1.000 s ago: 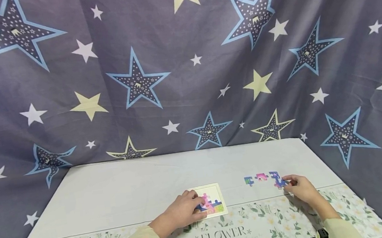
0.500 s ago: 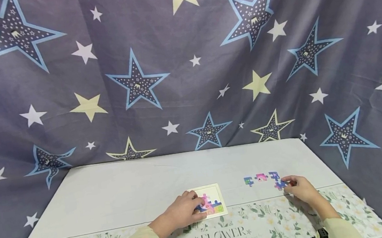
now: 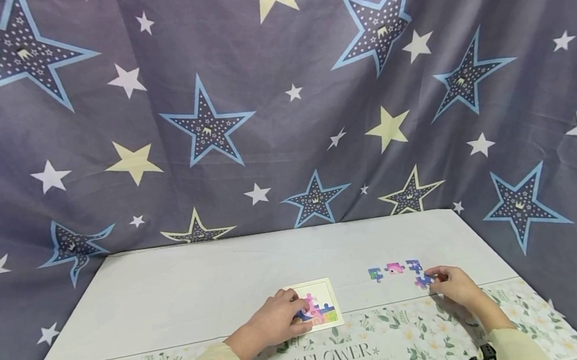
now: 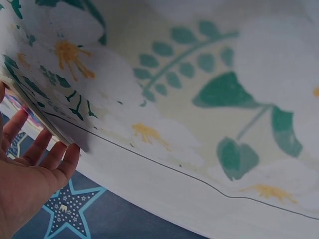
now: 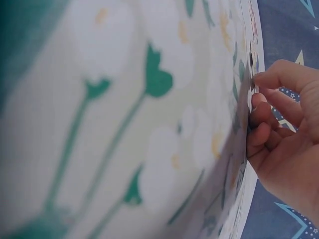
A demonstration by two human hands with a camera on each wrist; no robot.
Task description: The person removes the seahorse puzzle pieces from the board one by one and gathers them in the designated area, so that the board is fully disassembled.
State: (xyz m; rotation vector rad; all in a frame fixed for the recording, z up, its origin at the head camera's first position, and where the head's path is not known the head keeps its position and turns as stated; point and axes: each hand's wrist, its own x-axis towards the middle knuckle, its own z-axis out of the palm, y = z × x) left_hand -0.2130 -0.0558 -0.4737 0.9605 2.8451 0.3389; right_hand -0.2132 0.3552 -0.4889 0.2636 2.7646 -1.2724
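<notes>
Pink and blue among pale tones

The cream puzzle tray (image 3: 338, 305) shows pink, blue, white and yellow-green picture pieces (image 3: 317, 316). Right of the tray are a blue-and-green piece (image 3: 375, 274), a pink piece (image 3: 395, 269), a blue piece with a pale star (image 3: 413, 265) and a blue-and-purple piece (image 3: 422, 281). Beyond the tray the tabletop (image 3: 199, 291) is white; nearer than the tray, green leaves and yellow-centred white blooms pattern it. Farthest from the tray, slate-purple cloth (image 3: 269, 152) carries white, yellow and blue-edged stars.

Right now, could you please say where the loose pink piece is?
In the head view, the loose pink piece lies right of the puzzle frame, between a green-and-blue piece and a blue piece.
</notes>
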